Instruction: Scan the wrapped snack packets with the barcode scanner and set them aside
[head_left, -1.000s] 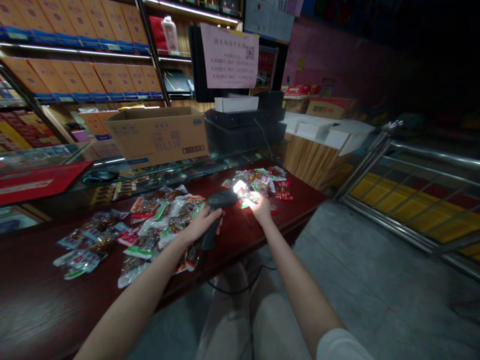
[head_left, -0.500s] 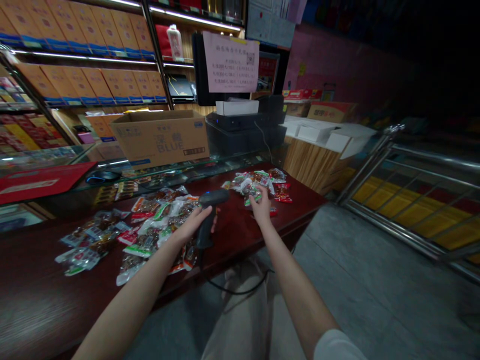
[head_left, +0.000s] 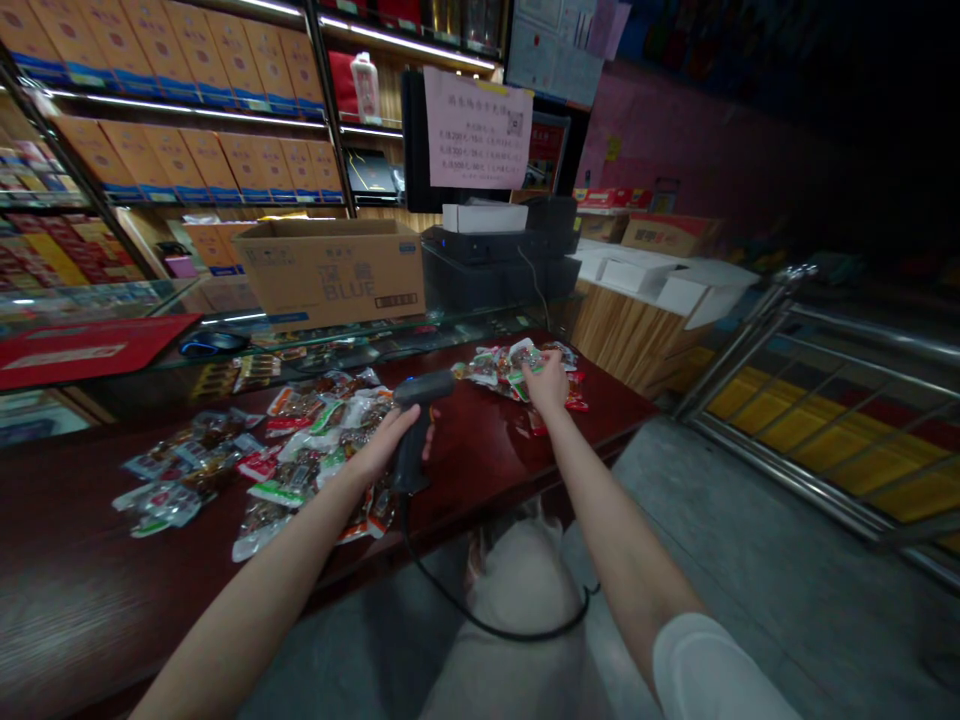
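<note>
My left hand [head_left: 391,442] is wrapped round the grip of a black handheld barcode scanner [head_left: 424,390], its head pointing right above the dark red table. A cable hangs from the scanner's base. At the right pile of snack packets [head_left: 486,368], my right hand [head_left: 549,382] pinches a clear snack packet [head_left: 525,358] with green and white edging. Red packets lie under and beside that hand. Left of the scanner, a larger heap of clear snack packets [head_left: 300,465] spreads over the table, partly hidden by my left forearm. A smaller group of packets [head_left: 184,470] sits further left.
Behind the table stands a glass counter with an open cardboard box [head_left: 334,275], a computer mouse [head_left: 214,343] and a red folder [head_left: 90,348]. A monitor with a paper sign [head_left: 480,130] rises behind. To the right is a metal railing [head_left: 825,400].
The bright scanner light on the right hand's packet has gone out. My left hand has drawn the scanner slightly left, while my right hand has moved the packet up and right over the pile.
</note>
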